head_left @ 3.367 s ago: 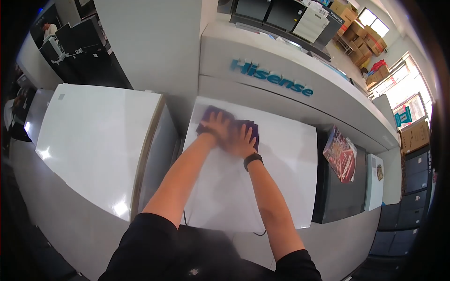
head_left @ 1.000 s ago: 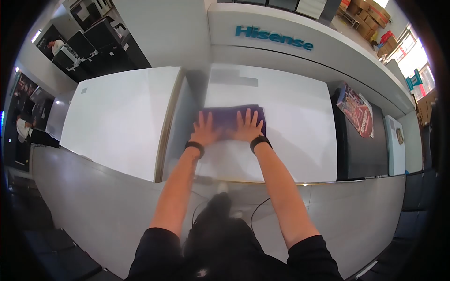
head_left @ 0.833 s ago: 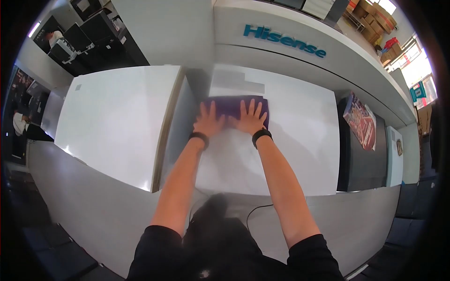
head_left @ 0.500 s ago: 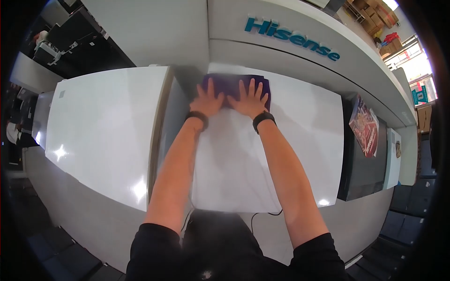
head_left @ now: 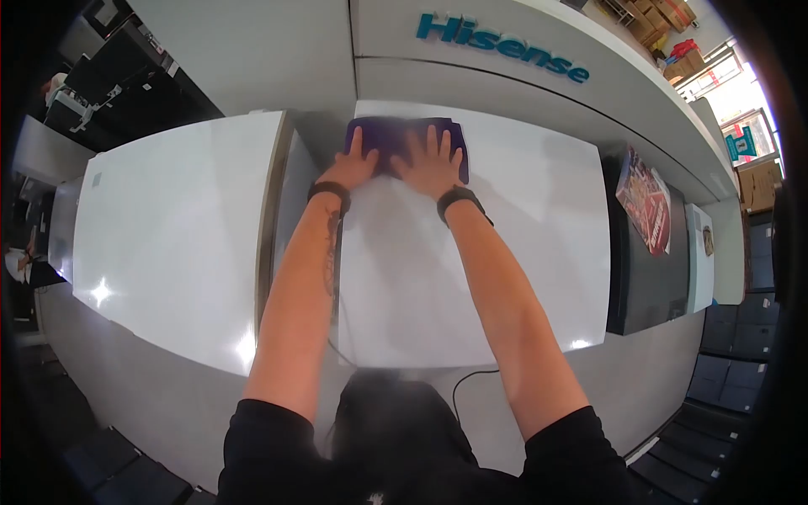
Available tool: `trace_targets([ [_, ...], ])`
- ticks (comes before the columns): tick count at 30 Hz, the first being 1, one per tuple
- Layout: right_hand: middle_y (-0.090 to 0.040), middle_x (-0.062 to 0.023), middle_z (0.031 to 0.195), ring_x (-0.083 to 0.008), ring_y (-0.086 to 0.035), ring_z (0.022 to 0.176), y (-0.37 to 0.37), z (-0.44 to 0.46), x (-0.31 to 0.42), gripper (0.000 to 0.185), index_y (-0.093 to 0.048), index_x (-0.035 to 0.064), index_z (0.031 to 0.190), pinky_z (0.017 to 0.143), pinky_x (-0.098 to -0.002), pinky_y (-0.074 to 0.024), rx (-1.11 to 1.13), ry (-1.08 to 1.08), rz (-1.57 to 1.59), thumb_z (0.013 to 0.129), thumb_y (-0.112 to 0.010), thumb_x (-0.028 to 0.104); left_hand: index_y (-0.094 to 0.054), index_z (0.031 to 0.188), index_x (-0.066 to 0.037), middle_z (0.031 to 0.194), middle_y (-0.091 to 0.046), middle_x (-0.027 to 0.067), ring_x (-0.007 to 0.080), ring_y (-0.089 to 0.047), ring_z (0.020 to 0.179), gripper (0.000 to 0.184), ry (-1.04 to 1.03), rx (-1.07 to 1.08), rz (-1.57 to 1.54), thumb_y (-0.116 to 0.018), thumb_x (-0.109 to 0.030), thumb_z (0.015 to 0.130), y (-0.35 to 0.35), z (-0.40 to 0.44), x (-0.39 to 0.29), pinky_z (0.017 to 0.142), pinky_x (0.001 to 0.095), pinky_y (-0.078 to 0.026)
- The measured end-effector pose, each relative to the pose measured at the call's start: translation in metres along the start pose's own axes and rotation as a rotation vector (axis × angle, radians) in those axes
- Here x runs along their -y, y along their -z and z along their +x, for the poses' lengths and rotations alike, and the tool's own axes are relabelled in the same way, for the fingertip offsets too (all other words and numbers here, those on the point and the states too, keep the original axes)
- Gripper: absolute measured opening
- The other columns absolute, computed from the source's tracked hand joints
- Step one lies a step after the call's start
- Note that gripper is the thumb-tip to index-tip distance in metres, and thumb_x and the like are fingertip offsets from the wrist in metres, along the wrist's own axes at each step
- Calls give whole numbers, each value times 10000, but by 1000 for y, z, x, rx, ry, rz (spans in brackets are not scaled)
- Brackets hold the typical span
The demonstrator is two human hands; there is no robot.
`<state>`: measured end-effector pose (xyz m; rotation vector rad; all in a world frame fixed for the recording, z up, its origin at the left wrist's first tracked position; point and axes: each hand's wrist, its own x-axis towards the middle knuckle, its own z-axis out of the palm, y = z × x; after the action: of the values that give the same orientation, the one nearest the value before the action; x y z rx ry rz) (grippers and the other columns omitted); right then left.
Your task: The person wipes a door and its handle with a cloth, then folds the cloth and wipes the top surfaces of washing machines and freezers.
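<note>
A dark purple cloth (head_left: 383, 139) lies flat at the far left part of a white glossy top (head_left: 539, 244). My left hand (head_left: 349, 167) rests on the cloth's near left corner with its fingers apart. Over the cloth's right half my right hand (head_left: 431, 166) lies flat, fingers spread and slightly blurred. Each wrist wears a dark band. Neither hand is closed round the cloth.
Another white top (head_left: 177, 227) stands at the left across a narrow gap. A dark unit (head_left: 652, 282) with a printed booklet (head_left: 646, 210) is on the right. Behind rises a panel lettered Hisense (head_left: 505, 46). A cable (head_left: 459, 387) hangs below the near edge.
Both hands and the purple cloth have moved away from me, to the far edge of the white top. The grey marks seen there earlier no longer show. The view has shifted too.
</note>
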<state>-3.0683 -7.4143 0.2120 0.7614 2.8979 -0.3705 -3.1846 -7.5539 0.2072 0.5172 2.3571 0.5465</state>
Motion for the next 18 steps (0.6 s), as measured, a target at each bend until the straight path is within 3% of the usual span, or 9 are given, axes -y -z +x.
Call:
trace_targets([
  [4,-89,-159,1605,-394,-20,1475,-2,-55,2,798,-219,184,1538,1144,-607,-82,36,-3,1,911,-378,649,47,1544,-256,1465,-203,418,519,-310,1353,800,-3,-10,19,-345,-588,931,-27,-43,22,1133,539,-246],
  [7,-86,-156,1607,-385,-22,1477,-6,-94,3,819,-212,174,1540,1147,-599,-90,54,-4,-26,905,-369,666,121,1522,-333,1463,-230,400,544,-297,1347,789,-50,7,24,-341,-604,943,-45,-76,41,1124,560,-244],
  [11,-105,-156,1605,-382,-33,1477,-24,-154,1,831,-208,177,1543,1146,-588,-107,62,7,-101,902,-346,687,53,1540,-296,1477,-143,426,529,-299,1355,822,-10,15,24,-384,-592,911,-63,-142,49,1130,541,-252],
  [14,-116,-152,1604,-383,-41,1476,-38,-200,2,830,-211,179,1543,1145,-596,-66,31,4,-67,902,-337,691,67,1536,-316,1491,-102,421,521,-301,1360,861,15,46,29,-400,-620,880,-77,-183,58,1131,524,-259],
  [18,-114,-151,1605,-388,-42,1475,-49,-250,8,822,-219,179,1541,1142,-604,-33,31,1,-53,904,-341,684,51,1539,-314,1478,-158,418,516,-306,1360,870,21,35,66,-428,-601,872,-96,-222,75,1130,509,-269],
])
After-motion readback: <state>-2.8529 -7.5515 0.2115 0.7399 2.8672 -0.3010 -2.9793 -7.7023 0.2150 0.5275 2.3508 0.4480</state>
